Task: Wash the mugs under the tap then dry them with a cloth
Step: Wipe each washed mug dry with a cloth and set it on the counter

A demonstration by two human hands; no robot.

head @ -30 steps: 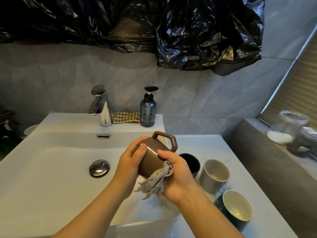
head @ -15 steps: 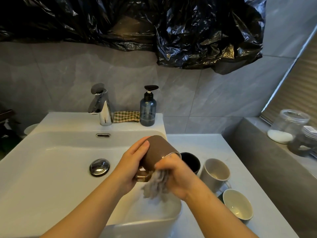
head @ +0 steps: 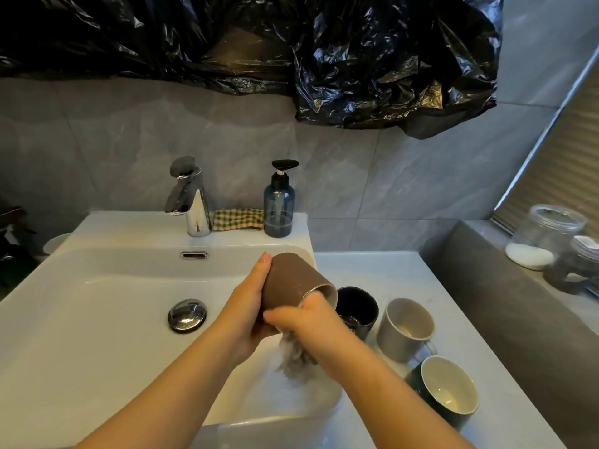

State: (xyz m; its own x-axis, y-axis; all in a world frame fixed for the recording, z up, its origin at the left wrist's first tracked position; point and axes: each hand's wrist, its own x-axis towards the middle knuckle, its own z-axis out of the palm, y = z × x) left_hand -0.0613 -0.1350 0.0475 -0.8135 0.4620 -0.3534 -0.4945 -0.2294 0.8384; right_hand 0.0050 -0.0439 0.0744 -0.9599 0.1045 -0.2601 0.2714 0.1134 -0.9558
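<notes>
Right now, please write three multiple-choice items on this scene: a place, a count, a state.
1. Where does the checked cloth lie?
A. Between the tap and the soap bottle.
B. On a mug.
C. On the floor.

2. How many mugs stand on the counter?
A. One.
B. Three.
C. Five.

3. How is the brown mug?
A. Upright on the counter.
B. Under running water.
C. Tilted in the left hand.

1 A: it lies between them.
2 B: dark mug, grey mug, green mug.
3 C: the left hand grips it slanted; the right hand holds a grey cloth at its rim.
</notes>
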